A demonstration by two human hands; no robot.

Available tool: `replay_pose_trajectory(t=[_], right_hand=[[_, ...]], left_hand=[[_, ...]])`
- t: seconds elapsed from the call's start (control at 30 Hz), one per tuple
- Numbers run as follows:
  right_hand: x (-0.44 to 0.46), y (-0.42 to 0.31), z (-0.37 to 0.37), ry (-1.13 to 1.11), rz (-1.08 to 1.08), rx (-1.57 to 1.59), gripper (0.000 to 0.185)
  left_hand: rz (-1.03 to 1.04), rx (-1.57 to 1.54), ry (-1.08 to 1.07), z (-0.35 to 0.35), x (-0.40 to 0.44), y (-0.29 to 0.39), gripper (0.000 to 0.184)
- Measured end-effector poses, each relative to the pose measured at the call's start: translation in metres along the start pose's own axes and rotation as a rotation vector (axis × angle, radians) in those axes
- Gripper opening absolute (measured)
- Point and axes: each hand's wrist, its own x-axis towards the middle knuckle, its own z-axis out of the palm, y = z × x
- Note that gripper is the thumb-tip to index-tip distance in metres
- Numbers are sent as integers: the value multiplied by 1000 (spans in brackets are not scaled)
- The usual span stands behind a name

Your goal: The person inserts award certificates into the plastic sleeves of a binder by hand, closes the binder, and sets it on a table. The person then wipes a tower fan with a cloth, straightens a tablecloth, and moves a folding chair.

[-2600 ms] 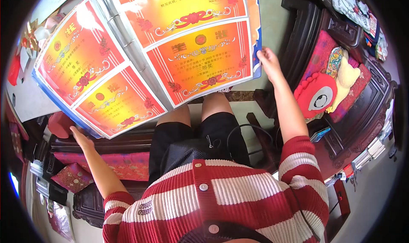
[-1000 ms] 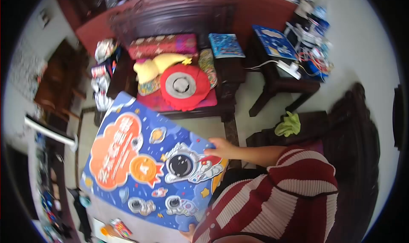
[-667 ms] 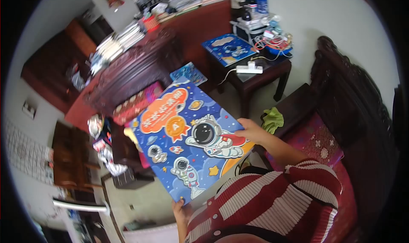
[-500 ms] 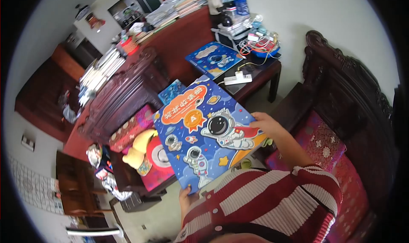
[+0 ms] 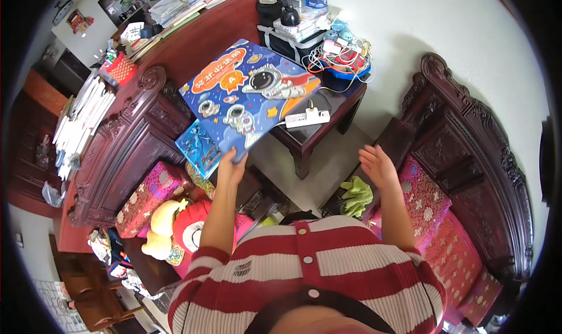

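The large blue album, its cover printed with cartoon astronauts and an orange title cloud, is over the small dark side table. My left hand pinches its near corner, thumb on top. Whether the album rests fully on the table I cannot tell. Under its left edge a smaller blue picture book sticks out. My right hand holds nothing; it hovers right of the table with fingers apart. By the album's right edge lies a white power strip with a plug in it.
Tangled cables fill a blue basket at the table's back, beside a black box stacked with things. Carved wooden seats stand on both sides, with red cushions and a yellow plush toy. A green cloth hangs below my right hand.
The album has moved forward from near my chest to the side table, covering the similar astronaut-covered book there. My right hand has let go of it; my left still grips it.
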Motion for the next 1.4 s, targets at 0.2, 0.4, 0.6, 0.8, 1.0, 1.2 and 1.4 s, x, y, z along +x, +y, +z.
replay_pose_trajectory(t=[0.2, 0.4, 0.6, 0.8, 1.0, 1.2, 1.4], right_hand=[[-145, 111, -108, 427, -173, 320, 39], [-185, 245, -134, 607, -217, 562, 38], [-162, 258, -91, 877, -109, 488, 50], [-17, 249, -135, 954, 153, -630, 66], [69, 242, -154, 941, 473, -1301, 119], [75, 236, -182, 806, 472, -1517, 96], [39, 224, -206, 663, 252, -1429, 72]], left_hand=[[-9, -33, 8, -34, 67, -11, 27], [22, 37, 22, -74, 177, -52, 30], [-18, 531, 221, -127, 253, -102, 44], [-99, 711, 256, -52, 215, -87, 42], [12, 979, -96, -100, 201, -66, 62], [750, 2034, 1092, -259, 110, 20, 92], [152, 1305, 948, -483, 67, 50, 82]])
